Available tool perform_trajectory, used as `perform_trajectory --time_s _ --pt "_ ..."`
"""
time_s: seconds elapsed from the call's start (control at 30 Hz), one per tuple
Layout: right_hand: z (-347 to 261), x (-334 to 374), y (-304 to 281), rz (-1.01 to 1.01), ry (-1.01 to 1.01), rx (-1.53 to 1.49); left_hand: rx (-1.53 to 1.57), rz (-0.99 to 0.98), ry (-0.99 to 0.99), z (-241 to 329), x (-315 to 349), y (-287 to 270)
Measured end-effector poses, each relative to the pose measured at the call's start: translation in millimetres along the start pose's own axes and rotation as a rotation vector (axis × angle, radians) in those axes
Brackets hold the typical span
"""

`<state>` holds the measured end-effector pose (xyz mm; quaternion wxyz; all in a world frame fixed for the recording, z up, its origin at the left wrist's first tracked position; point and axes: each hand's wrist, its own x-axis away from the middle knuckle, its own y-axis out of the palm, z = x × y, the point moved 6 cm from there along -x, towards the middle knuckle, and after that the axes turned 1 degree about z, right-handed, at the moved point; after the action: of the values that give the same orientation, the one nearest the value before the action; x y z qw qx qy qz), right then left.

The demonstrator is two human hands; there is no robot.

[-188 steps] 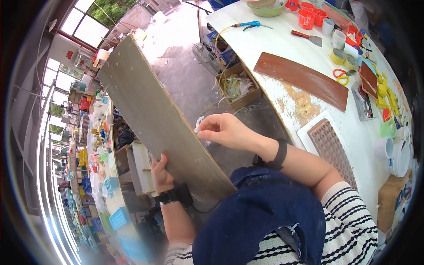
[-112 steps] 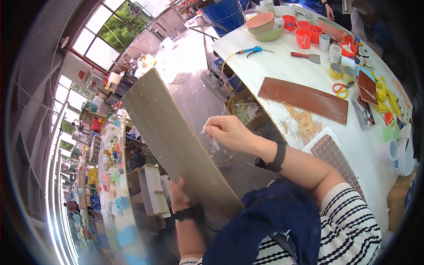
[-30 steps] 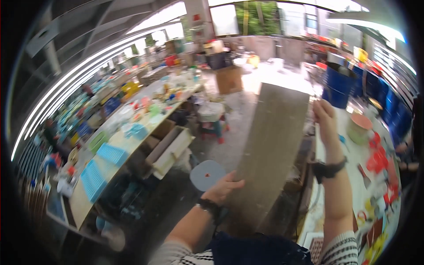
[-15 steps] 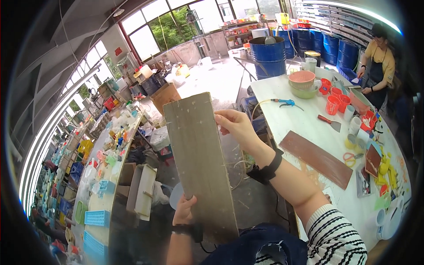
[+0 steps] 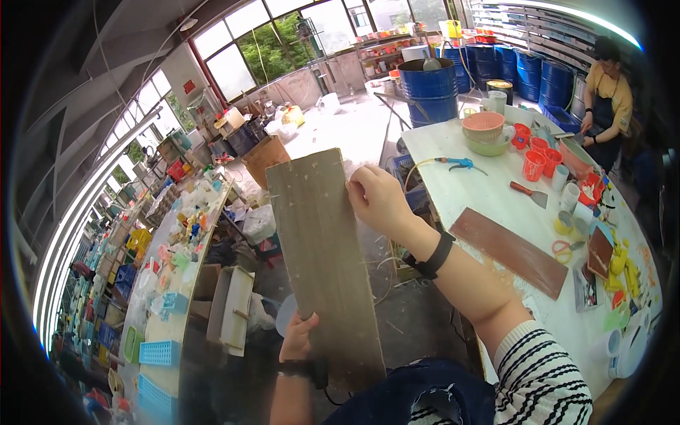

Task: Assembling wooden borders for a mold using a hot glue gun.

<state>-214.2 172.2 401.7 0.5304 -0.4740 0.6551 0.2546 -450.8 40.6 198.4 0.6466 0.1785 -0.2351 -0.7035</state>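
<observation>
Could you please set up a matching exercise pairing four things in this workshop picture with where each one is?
Things:
1. grey board
2. brown slab
3. blue drum
4. pink bowl

Places:
A. stacked on a green bowl at the far end of the white table
B. lying flat on the white table, right of the right hand
C. held up between the left hand and the right hand
D. standing on the floor beyond the table

Pairs: 1-C, 2-B, 3-D, 4-A

White table: brown slab, orange cups, scraper, scissors.
</observation>
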Motion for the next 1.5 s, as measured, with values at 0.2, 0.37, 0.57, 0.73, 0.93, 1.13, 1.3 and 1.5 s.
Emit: perform_trajectory --time_s 0.2,0.37,0.57,0.73,0.93,1.13,1.3,1.5 --pt "28 37 14 -0.163 0.746 -0.811 0.023 -0.004 0.017 -5 -2 -24" --pt "34 57 9 -0.058 1.007 -1.526 0.058 0.0 0.017 0 1 -12" --pt "27 69 16 -0.306 0.9 -0.939 0.055 -0.029 0.011 -2 -1 -15" --pt "13 81 15 -0.487 0.819 -0.71 0.074 -0.025 -0.001 -5 -1 -24" --pt "12 119 5 -0.872 0.775 -0.506 0.064 0.021 0.029 3 4 -15" --pt "-16 151 3 -0.857 0.833 -0.801 0.079 -0.008 0.043 1 1 -18" --pt "-21 162 6 -0.85 0.77 -0.722 0.091 -0.053 0.041 -1 -2 -14" --pt "-28 149 -1 -0.835 0.653 -0.581 0.093 -0.042 0.028 -3 -3 -19"
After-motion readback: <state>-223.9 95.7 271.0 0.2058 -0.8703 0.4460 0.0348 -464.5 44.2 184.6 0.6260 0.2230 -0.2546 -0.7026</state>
